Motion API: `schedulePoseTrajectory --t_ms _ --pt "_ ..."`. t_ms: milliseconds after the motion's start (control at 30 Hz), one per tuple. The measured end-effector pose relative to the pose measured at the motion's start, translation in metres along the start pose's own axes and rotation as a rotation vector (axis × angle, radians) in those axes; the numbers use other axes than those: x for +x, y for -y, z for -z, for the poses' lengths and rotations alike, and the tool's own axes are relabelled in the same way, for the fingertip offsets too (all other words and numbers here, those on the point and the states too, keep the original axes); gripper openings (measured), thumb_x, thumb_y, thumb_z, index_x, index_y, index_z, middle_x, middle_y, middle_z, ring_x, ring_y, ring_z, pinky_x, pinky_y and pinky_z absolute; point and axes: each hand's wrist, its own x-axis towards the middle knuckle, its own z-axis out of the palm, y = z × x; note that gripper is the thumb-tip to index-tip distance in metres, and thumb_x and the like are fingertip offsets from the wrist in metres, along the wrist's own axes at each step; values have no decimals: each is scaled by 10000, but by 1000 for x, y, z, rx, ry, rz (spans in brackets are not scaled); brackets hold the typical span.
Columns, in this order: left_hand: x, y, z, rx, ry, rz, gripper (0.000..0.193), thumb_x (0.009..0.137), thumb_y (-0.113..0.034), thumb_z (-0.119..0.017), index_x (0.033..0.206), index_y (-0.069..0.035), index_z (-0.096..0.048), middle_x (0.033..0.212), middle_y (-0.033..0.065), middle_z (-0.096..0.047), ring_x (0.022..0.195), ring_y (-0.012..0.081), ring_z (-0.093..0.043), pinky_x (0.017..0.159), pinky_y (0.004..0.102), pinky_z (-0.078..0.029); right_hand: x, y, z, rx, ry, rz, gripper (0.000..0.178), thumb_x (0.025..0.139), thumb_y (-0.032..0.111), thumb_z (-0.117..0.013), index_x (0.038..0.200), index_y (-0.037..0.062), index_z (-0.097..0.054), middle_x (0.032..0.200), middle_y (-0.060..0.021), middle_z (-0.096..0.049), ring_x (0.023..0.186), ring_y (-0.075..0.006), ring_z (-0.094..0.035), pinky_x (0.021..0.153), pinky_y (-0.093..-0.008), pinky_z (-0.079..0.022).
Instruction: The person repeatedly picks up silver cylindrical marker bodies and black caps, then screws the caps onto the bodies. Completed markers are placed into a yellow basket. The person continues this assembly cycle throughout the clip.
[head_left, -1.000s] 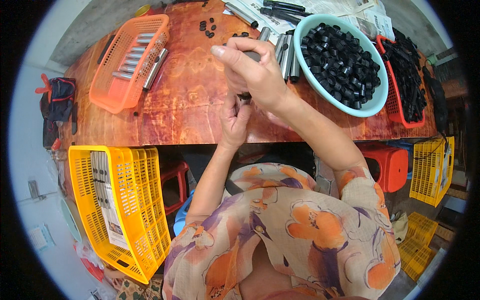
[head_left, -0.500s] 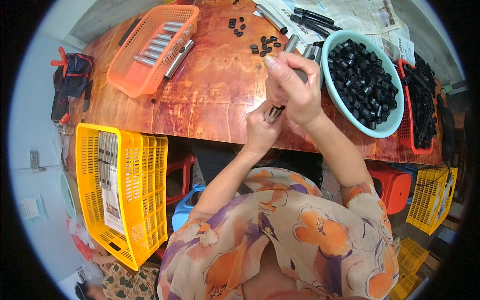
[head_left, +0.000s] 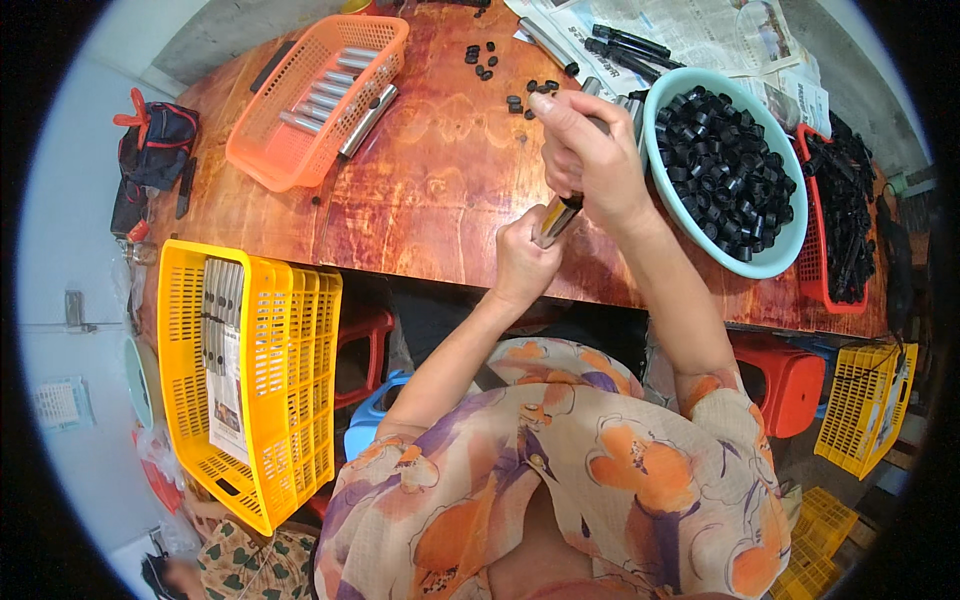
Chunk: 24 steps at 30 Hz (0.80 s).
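My left hand (head_left: 528, 262) is wrapped round a silver metal tube (head_left: 549, 229) above the table's near edge. A black section shows at the tube's upper end, running up toward my right hand (head_left: 597, 165). That hand is closed in a fist, thumb on top, round a dark rod-like piece (head_left: 600, 125) mostly hidden by the fingers. Whether this piece and the tube are joined, I cannot tell. Just beyond the fist lie small black rings (head_left: 516, 103) and more silver tubes. To its right stands a pale blue basin (head_left: 655, 190) full of short black caps.
An orange basket (head_left: 270, 172) holds silver tubes at the far left; another tube leans beside it. Newspaper (head_left: 715, 35) with black rods lies at the back. A red basket (head_left: 815, 255) of black parts stands right. Left below the table is a yellow crate (head_left: 255, 390) with tubes.
My right hand has shifted slightly right and away from the left one, so more of the black section shows between them. The whole view has moved a little.
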Motion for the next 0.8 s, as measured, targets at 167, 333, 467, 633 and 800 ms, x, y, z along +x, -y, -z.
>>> schedulePoseTrajectory --t_ms 167,333,467,633,800 --pt "22 -1 43 179 283 23 388 769 -323 -723 916 -25 -524 717 174 -591 665 272 -623 592 365 -470 -1 18 24 347 -52 47 380 929 247 -489 576 166 -373 441 77 -280 346 -45 -277 346 -202 -275" --pt "68 27 103 808 29 21 357 874 -371 -575 985 -43 -484 817 166 -598 748 377 -594 646 467 -461 -33 19 39 243 -147 40 388 938 264 -463 581 175 -339 439 73 -263 335 -51 -251 331 -216 -231" --pt "109 76 149 1083 -175 -272 252 848 -229 -608 951 -30 -492 919 187 -515 849 375 -540 677 468 -451 -66 -6 40 289 -108 -116 250 907 201 -540 682 113 -476 451 51 -296 338 -66 -274 331 -235 -265" --pt "126 86 157 1208 -269 -354 274 782 -173 -660 963 -16 -529 931 179 -529 869 349 -525 746 454 -426 -89 -25 38 333 -115 -240 262 908 190 -545 678 105 -452 469 47 -299 352 -61 -277 354 -222 -254" --pt "136 50 75 987 -194 -540 311 771 -204 -639 1029 -53 -554 925 146 -551 888 322 -524 752 445 -422 -91 -38 40 288 -100 -245 280 922 193 -501 669 124 -402 461 46 -281 338 -68 -271 347 -227 -252"
